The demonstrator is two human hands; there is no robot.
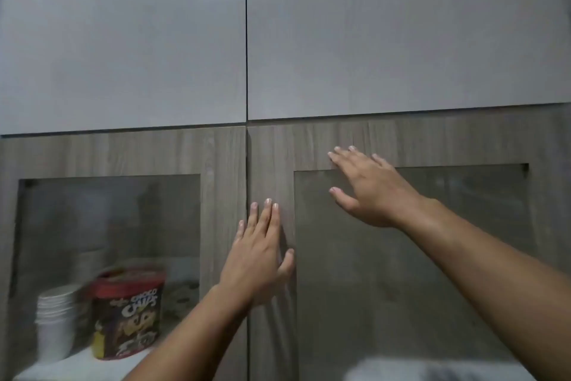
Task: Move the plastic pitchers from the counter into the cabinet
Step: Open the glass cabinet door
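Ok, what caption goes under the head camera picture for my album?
Both open hands, left and right, flat against the right glass-front cabinet door; paper cups and a Choco Chips tub behind the left one.

Two upper doors (123, 40) sit side by side above two lower glazed doors, all shut. The left hand (258, 254) lies flat on the right door (272, 149) along its inner stile, just beside the centre seam. The right hand (367, 186) is higher and further right, across that door's top rail and pane. Behind the left door (216, 195), on a shelf, a cup stack (55, 325) stands left of a tub (128, 312).
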